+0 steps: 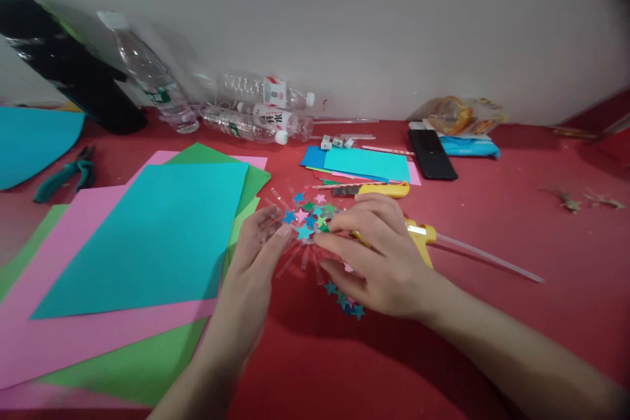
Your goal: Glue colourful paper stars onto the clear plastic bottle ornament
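A cluster of small paper stars (309, 215) in blue, pink and green, fixed on clear sticks, lies on the red table (516, 236). My left hand (258, 243) rests at the cluster's left edge, fingers stretched out and touching it. My right hand (377, 252) lies over the cluster's right side, fingers extended and pressed on the stars. More loose stars (344, 298) show under my right palm. A yellow glue gun (420, 236) with a clear glue stick (487, 257) lies just behind my right hand.
Large teal (147, 236), pink and green paper sheets lie at left. A yellow utility knife (378, 189), smaller paper sheets (367, 164), a black phone (432, 153), plastic bottles (256, 115), teal pliers (66, 174) and a black object (69, 65) line the back by the wall.
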The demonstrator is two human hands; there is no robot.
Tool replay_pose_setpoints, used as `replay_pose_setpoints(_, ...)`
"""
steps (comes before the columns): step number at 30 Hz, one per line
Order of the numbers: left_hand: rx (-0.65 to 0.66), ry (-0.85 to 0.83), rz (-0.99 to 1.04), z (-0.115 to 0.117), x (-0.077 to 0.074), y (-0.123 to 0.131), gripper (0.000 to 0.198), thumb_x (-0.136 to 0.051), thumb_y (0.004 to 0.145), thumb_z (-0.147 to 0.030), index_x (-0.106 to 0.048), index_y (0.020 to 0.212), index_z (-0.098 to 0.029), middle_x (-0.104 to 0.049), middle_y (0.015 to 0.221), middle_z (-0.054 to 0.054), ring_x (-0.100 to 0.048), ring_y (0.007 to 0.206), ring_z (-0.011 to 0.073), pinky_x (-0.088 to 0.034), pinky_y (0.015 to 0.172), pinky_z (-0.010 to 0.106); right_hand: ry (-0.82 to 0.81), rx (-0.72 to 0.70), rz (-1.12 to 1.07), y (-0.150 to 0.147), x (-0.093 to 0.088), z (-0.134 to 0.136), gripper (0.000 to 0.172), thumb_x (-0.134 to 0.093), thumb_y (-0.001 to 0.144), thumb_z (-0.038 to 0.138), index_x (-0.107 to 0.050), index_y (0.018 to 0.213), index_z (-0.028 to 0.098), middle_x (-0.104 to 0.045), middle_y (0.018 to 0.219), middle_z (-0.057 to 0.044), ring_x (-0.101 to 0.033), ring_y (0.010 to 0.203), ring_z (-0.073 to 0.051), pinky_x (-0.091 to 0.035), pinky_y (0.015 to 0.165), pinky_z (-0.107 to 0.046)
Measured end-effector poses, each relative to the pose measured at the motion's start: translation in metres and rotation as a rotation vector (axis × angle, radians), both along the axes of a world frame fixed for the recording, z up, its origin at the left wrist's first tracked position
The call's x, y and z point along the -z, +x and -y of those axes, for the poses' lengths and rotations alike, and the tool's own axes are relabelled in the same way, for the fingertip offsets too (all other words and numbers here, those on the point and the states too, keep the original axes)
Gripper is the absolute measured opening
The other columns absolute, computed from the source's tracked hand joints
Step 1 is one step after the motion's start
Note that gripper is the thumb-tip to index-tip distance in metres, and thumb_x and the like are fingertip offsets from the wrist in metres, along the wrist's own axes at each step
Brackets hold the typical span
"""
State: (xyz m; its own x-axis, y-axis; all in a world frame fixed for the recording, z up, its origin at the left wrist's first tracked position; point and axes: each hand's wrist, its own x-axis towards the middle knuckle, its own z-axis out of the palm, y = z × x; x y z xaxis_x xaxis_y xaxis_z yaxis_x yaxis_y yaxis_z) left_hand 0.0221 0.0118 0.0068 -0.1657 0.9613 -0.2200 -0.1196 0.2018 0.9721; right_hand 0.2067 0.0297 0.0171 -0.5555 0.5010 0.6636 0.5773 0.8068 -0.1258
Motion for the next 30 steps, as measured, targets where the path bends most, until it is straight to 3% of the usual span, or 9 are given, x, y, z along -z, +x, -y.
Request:
replay_pose_setpoints(6, -0.038, 0.017, -0.034, -0.001, -0.002, -0.001, 0.046, -0.066, 0.081, -0.046, -0.057, 0.121, -0.025, -0.056, 0.133, 0.003, -0.048, 0.125, 0.0239, -0.035, 0.107, 0.039, -0.003, 0.007, -0.063, 0.002, -0.009, -0.002, 0.004, -0.062, 0.082, 0.014, -0.064, 0.081, 0.017, -0.063, 0.093, -0.006, -0.050, 0.091, -0.019, -0.044, 0.086, -0.040)
replay_pose_setpoints(11, -0.060, 0.024, -0.053, -0.003, -0.002, -0.005, 0.045, -0.066, 0.081, -0.046, -0.058, 0.119, -0.025, -0.060, 0.127, 0.004, -0.053, 0.120, 0.0231, -0.038, 0.104, 0.038, -0.006, -0.015, -0.013, 0.004, -0.006, 0.001, 0.006, -0.062, 0.081, 0.013, -0.065, 0.086, 0.015, -0.064, 0.098, -0.006, -0.050, 0.094, -0.021, -0.043, 0.091, -0.042)
replay_pose_setpoints(17, -0.069, 0.079, -0.079, -0.005, -0.004, -0.008, 0.041, -0.065, 0.082, -0.044, -0.056, 0.120, -0.028, -0.060, 0.125, 0.003, -0.052, 0.122, 0.0253, -0.038, 0.105, 0.043, -0.057, 0.090, -0.065, 0.013, -0.016, -0.005, 0.009, -0.060, 0.083, 0.011, -0.067, 0.088, 0.015, -0.063, 0.096, -0.008, -0.053, 0.093, -0.021, -0.044, 0.085, -0.040)
replay_pose_setpoints(25, -0.063, 0.476, -0.710, -0.003, -0.003, -0.015, 0.007, -0.065, 0.082, -0.029, -0.067, 0.089, -0.029, -0.044, 0.136, 0.002, -0.038, 0.136, 0.0265, -0.031, 0.113, 0.048, -0.149, 0.049, 0.002, 0.015, -0.019, -0.007, 0.014, -0.052, 0.090, 0.014, -0.066, 0.092, 0.013, -0.063, 0.101, -0.010, -0.054, 0.093, -0.021, -0.042, 0.084, -0.038)
replay_pose_setpoints(27, -0.050, 0.474, -0.684, -0.005, -0.002, -0.016, 0.014, -0.066, 0.082, -0.030, -0.066, 0.096, -0.029, -0.045, 0.138, 0.003, -0.039, 0.135, 0.0275, -0.034, 0.112, 0.049, -0.154, 0.017, 0.025, 0.013, -0.018, -0.003, 0.015, -0.052, 0.090, 0.014, -0.066, 0.094, 0.011, -0.065, 0.097, -0.010, -0.054, 0.090, -0.021, -0.043, 0.083, -0.037)
replay_pose_setpoints(30, -0.031, 0.367, -0.447, -0.009, 0.000, -0.016, 0.032, -0.061, 0.085, -0.034, -0.059, 0.117, -0.030, -0.051, 0.137, 0.005, -0.046, 0.131, 0.0278, -0.041, 0.106, 0.049, -0.158, 0.032, 0.050, 0.012, -0.016, 0.001, 0.016, -0.051, 0.090, 0.012, -0.065, 0.097, 0.011, -0.066, 0.090, -0.009, -0.056, 0.085, -0.021, -0.044, 0.079, -0.037)
